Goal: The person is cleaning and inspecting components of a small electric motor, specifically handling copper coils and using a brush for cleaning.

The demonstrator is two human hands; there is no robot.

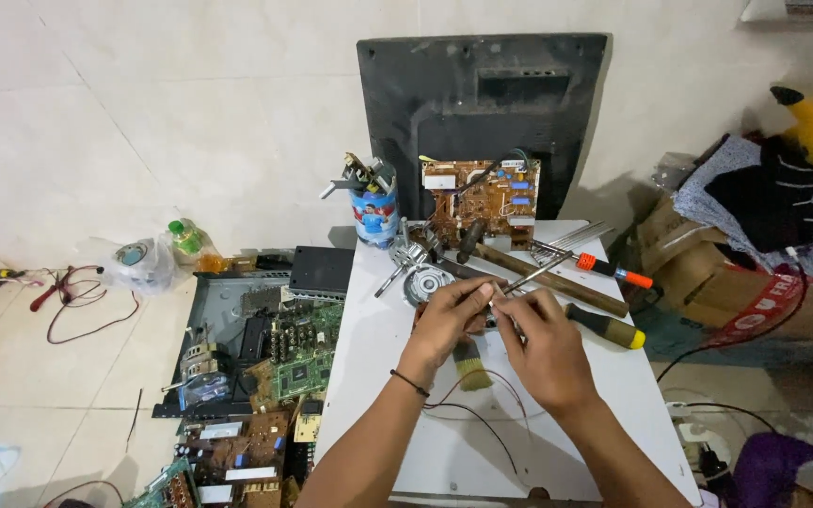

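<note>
1. The two forearms come in from the near edge of the small white table (613,404), close to the camera. They meet over the middle of the table, so both hands can work on one small thing.
2. The left hand (449,315) has its fingers curled shut around a small part (493,303). It holds the part just above the table top. (The part is mostly hidden, so I cannot tell what it is.)
3. The right hand (543,343) has its fingers bent and pinched at the same spot, touching the left hand. It seems to steady the part from the other side.
4. A paint brush (470,365) lies flat under the hands, bristles toward the near edge. Thin wires (482,414) loop on the table beside it.
5. A screwdriver with a yellow and black handle (606,326) lies just right of the hands, easy to grab. An orange-handled screwdriver (613,271) and a hammer (543,275) lie nearer the far edge.
6. A round metal part (428,282) sits just past the hands.
7. A brown circuit board (482,196) stands at the far edge, leaning on a dark TV back cover (482,103).
8. A blue can (374,212) at the far left corner holds tools upright.
9. More green circuit boards (298,362) lie on the floor off the left edge.
</note>
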